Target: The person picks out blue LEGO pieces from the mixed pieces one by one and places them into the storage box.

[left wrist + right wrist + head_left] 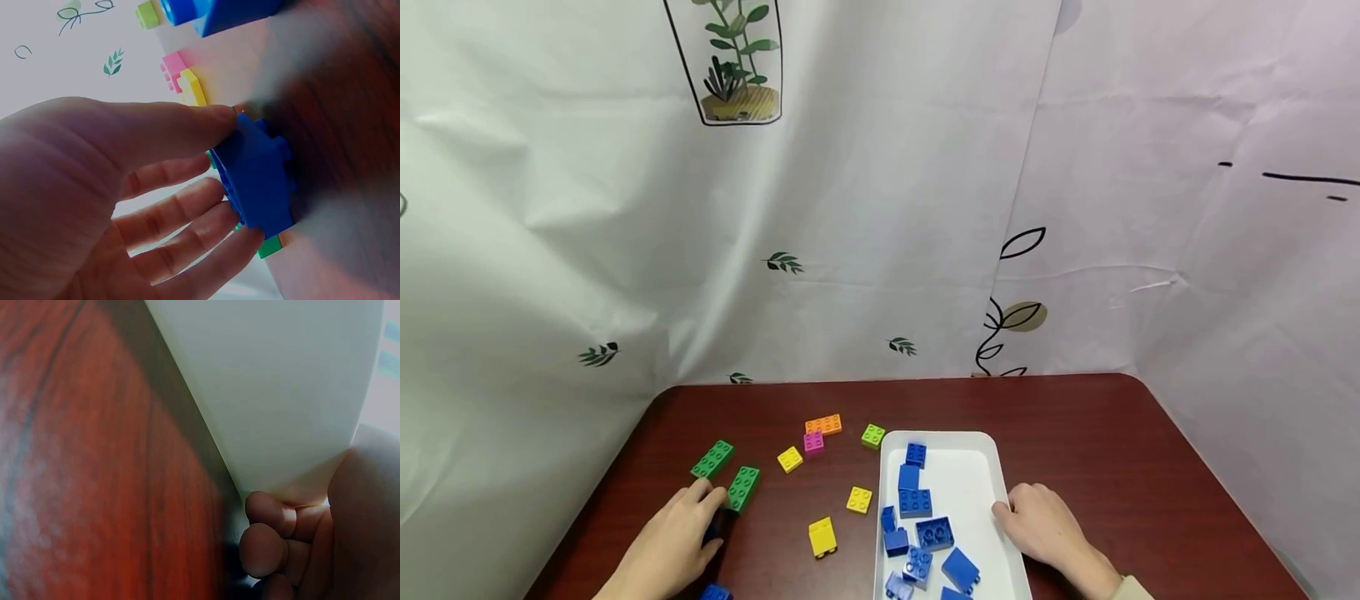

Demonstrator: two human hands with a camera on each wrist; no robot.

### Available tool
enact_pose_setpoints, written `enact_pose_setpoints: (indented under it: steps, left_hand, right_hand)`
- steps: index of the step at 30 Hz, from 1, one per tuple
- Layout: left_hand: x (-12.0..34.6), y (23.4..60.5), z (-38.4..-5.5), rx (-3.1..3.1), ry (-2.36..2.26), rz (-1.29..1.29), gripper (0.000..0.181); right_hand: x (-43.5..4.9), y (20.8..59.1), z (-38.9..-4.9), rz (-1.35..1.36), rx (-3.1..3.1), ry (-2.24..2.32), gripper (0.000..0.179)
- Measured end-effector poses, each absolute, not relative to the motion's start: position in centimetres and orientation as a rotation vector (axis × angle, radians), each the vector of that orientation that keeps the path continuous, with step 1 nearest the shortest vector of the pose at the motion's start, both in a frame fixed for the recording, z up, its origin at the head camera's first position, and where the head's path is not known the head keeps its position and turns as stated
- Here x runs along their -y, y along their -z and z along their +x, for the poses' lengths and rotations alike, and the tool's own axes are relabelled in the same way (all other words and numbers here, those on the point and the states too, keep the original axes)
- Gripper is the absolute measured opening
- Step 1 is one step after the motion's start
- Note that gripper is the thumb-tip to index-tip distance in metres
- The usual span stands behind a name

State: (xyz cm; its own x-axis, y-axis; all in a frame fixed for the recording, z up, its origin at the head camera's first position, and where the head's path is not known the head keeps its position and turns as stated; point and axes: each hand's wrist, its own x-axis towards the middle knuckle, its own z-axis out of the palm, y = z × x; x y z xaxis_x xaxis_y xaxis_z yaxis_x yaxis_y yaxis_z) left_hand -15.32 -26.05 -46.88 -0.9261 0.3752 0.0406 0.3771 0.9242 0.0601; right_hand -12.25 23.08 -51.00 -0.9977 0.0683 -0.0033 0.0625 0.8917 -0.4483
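At the left of the table my left hand (668,533) holds a blue building brick (259,172) between thumb and fingers. The head view mostly hides that brick under the hand. Another blue brick (716,592) lies close by, near the bottom edge. Just beyond the fingertips are two green bricks, the nearer green brick (743,489) and the farther one. My right hand (1047,527) grips the right rim of a white tray (979,500), its fingers curled against the side wall. Several blue bricks (915,502) lie in the tray.
Between the left hand and the tray lie yellow bricks (822,537), a magenta brick (814,442), an orange brick (824,424) and a lime brick (873,436). A white printed curtain (865,208) hangs behind the dark red-brown table (1112,450).
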Motion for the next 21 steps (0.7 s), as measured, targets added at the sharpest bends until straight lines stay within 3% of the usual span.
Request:
enact_pose_setpoints:
  steps: [11, 21]
  left_hand:
    - [26.4, 46.5, -15.9, 3.060, 0.170, -0.684, 0.048]
    - [25.8, 45.2, -15.6, 3.081, 0.309, -0.698, 0.038]
  right_hand:
    - [-23.1, 51.1, -12.4, -0.105, 3.039, -0.705, 0.048]
    - [-23.2, 51.1, -12.4, -0.106, 3.042, -0.708, 0.048]
